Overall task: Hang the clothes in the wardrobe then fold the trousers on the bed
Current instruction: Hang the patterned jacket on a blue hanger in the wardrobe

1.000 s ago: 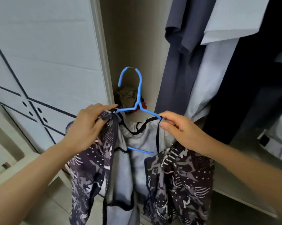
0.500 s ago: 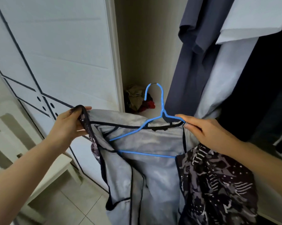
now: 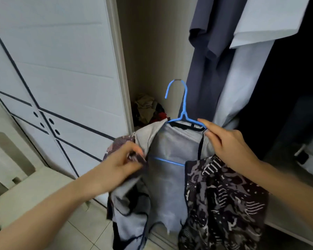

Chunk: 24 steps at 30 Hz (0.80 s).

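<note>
Right now a blue wire hanger (image 3: 184,112) sits inside a dark patterned jacket (image 3: 224,195) with a pale grey lining. Both are held up in front of the open wardrobe (image 3: 152,51). The hanger's hook points upward and catches on nothing. The right hand (image 3: 227,145) pinches the hanger's right shoulder and the jacket's collar edge between thumb and forefinger, the other fingers curled below. The left hand (image 3: 119,165), somewhat blurred, has its fingers curled on the jacket's left front panel, gripping the fabric near the hanger's lower bar. The right panel hangs down loose, patterned side out.

Inside the wardrobe hang a slate-blue garment (image 3: 206,69) and a light blue shirt (image 3: 245,78), and crumpled clothes (image 3: 148,110) lie in the back corner. A white panelled door (image 3: 61,69) stands to the left above the tiled floor (image 3: 90,230).
</note>
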Each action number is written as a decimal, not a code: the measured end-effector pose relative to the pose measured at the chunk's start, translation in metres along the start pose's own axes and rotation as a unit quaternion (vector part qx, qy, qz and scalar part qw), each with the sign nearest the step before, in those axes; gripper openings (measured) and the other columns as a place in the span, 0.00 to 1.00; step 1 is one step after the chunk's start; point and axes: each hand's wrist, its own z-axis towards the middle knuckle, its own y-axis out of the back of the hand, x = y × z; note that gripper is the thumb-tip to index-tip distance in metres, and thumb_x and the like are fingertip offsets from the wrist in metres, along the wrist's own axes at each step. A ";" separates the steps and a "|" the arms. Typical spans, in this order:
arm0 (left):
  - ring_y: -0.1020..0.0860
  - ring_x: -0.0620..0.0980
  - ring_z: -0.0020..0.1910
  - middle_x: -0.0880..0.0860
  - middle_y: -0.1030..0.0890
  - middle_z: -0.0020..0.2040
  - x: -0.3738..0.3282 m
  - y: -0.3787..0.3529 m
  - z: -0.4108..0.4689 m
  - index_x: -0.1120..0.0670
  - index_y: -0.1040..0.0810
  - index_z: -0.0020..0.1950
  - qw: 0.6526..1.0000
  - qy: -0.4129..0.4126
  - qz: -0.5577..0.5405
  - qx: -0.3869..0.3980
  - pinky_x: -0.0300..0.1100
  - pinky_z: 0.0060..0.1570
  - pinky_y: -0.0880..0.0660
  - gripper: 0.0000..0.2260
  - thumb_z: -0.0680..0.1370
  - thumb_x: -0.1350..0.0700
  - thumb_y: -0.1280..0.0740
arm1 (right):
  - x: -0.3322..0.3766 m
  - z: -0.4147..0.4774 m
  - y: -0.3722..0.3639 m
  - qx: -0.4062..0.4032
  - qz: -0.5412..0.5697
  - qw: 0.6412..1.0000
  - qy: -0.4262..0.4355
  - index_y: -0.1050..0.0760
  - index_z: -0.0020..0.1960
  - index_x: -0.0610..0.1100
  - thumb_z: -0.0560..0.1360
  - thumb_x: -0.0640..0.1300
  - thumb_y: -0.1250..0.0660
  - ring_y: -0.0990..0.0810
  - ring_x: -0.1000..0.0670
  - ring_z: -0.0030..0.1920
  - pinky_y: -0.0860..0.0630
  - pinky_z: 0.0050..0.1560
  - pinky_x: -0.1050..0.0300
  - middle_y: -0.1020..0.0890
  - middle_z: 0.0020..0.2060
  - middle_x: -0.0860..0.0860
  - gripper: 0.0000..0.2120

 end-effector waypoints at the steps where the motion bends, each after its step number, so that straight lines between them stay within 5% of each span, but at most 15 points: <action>1: 0.24 0.46 0.40 0.56 0.20 0.43 -0.001 -0.008 -0.004 0.45 0.28 0.56 0.997 0.009 -0.012 0.076 0.47 0.46 0.26 0.12 0.76 0.55 0.31 | 0.002 -0.001 0.003 -0.009 0.017 1.000 -0.004 0.26 0.68 0.53 0.80 0.43 0.36 0.27 0.59 0.26 0.29 0.34 0.72 0.26 0.24 0.58 0.18; 3: 0.22 0.48 0.44 0.61 0.21 0.49 -0.004 -0.015 -0.008 0.41 0.34 0.66 0.981 0.028 0.026 0.193 0.50 0.50 0.23 0.22 0.78 0.57 0.30 | 0.006 -0.004 0.006 -0.014 0.049 0.999 -0.018 0.24 0.66 0.50 0.79 0.41 0.35 0.27 0.62 0.28 0.34 0.35 0.76 0.24 0.30 0.65 0.16; 5: 0.19 0.52 0.42 0.64 0.21 0.49 -0.009 -0.010 -0.002 0.34 0.41 0.72 0.973 0.028 0.107 0.201 0.51 0.47 0.20 0.32 0.77 0.60 0.32 | 0.008 -0.004 0.010 -0.020 0.073 0.997 -0.016 0.23 0.64 0.49 0.79 0.40 0.35 0.27 0.61 0.28 0.35 0.35 0.75 0.24 0.31 0.66 0.15; 7: 0.23 0.53 0.34 0.63 0.21 0.40 -0.015 -0.003 0.009 0.33 0.40 0.72 0.984 0.016 0.132 0.121 0.47 0.37 0.23 0.33 0.77 0.64 0.36 | 0.012 -0.004 0.012 -0.028 0.087 0.996 -0.005 0.23 0.63 0.46 0.78 0.40 0.34 0.28 0.61 0.28 0.35 0.35 0.75 0.24 0.31 0.66 0.14; 10: 0.25 0.48 0.30 0.54 0.20 0.33 -0.024 -0.002 0.024 0.41 0.29 0.60 0.986 -0.045 0.147 -0.063 0.45 0.35 0.27 0.17 0.77 0.61 0.38 | 0.016 -0.004 0.014 -0.043 0.092 0.995 0.009 0.21 0.56 0.41 0.78 0.45 0.35 0.28 0.63 0.29 0.36 0.35 0.75 0.24 0.32 0.67 0.11; 12: 0.23 0.47 0.31 0.51 0.19 0.32 -0.026 -0.005 0.030 0.45 0.30 0.53 0.965 -0.065 0.167 -0.191 0.45 0.37 0.28 0.07 0.76 0.53 0.35 | 0.017 -0.003 0.016 -0.052 0.090 0.995 0.007 0.21 0.51 0.41 0.78 0.47 0.37 0.29 0.62 0.28 0.36 0.33 0.74 0.24 0.32 0.64 0.11; 14: 0.22 0.49 0.34 0.48 0.21 0.33 -0.030 -0.009 0.035 0.47 0.33 0.50 0.933 -0.070 0.202 -0.291 0.46 0.38 0.28 0.12 0.74 0.45 0.32 | 0.017 -0.003 0.017 -0.054 0.096 0.994 -0.002 0.22 0.47 0.42 0.78 0.46 0.36 0.31 0.60 0.26 0.37 0.31 0.72 0.26 0.31 0.60 0.08; 18: 0.25 0.56 0.42 0.50 0.26 0.48 -0.027 -0.007 0.050 0.50 0.34 0.56 0.886 -0.064 0.314 -0.335 0.50 0.42 0.28 0.23 0.71 0.43 0.26 | 0.021 -0.005 0.019 -0.050 0.105 0.993 -0.002 0.23 0.44 0.47 0.78 0.46 0.37 0.34 0.58 0.26 0.36 0.30 0.67 0.30 0.27 0.53 0.06; 21: 0.25 0.58 0.42 0.52 0.28 0.46 -0.020 0.002 0.064 0.55 0.27 0.52 0.878 -0.085 0.330 -0.336 0.46 0.41 0.32 0.12 0.73 0.54 0.27 | 0.021 -0.008 0.019 -0.039 0.134 0.990 -0.006 0.26 0.43 0.54 0.79 0.44 0.36 0.34 0.55 0.25 0.34 0.29 0.61 0.30 0.25 0.51 0.08; 24: 0.26 0.55 0.37 0.52 0.25 0.38 -0.027 0.007 0.070 0.58 0.23 0.43 0.882 -0.114 0.301 -0.343 0.40 0.38 0.36 0.01 0.73 0.63 0.31 | 0.017 -0.010 0.016 -0.065 0.117 0.991 -0.017 0.18 0.52 0.44 0.79 0.43 0.35 0.28 0.51 0.26 0.31 0.29 0.62 0.24 0.27 0.47 0.08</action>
